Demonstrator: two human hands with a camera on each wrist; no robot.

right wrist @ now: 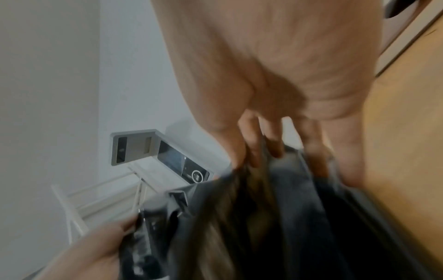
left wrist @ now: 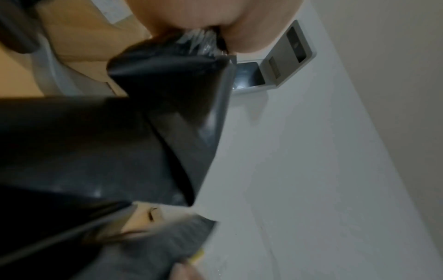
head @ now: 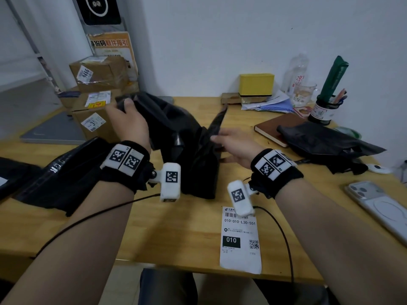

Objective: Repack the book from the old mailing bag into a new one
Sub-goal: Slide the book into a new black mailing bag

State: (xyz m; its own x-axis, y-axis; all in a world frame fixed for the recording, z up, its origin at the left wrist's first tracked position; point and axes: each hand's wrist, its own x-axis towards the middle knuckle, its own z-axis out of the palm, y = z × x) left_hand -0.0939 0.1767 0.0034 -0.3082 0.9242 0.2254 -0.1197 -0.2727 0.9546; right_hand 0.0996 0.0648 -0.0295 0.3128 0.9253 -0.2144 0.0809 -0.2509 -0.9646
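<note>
A black mailing bag [head: 176, 133] is held up over the middle of the wooden table [head: 176, 234], its mouth pulled apart between my hands. My left hand [head: 130, 115] grips the bag's left top edge, thumb over the film. My right hand [head: 224, 138] pinches the right edge of the mouth. In the left wrist view my left hand [left wrist: 203, 17] clamps the bag [left wrist: 167, 94]. From the right wrist, fingers [right wrist: 251, 151] of my right hand curl into the bag's [right wrist: 287, 217] rim. The brown book [head: 273, 130] lies at the right, partly under a crumpled black bag [head: 326, 139].
Another black bag [head: 55, 172] lies flat at the left. A white shipping label [head: 240, 238] sits near the front edge, a phone [head: 378, 205] at the right edge. Cardboard parcels [head: 99, 95] stand at the back left; a yellow box [head: 256, 84], papers, glass and pen cup stand at the back right.
</note>
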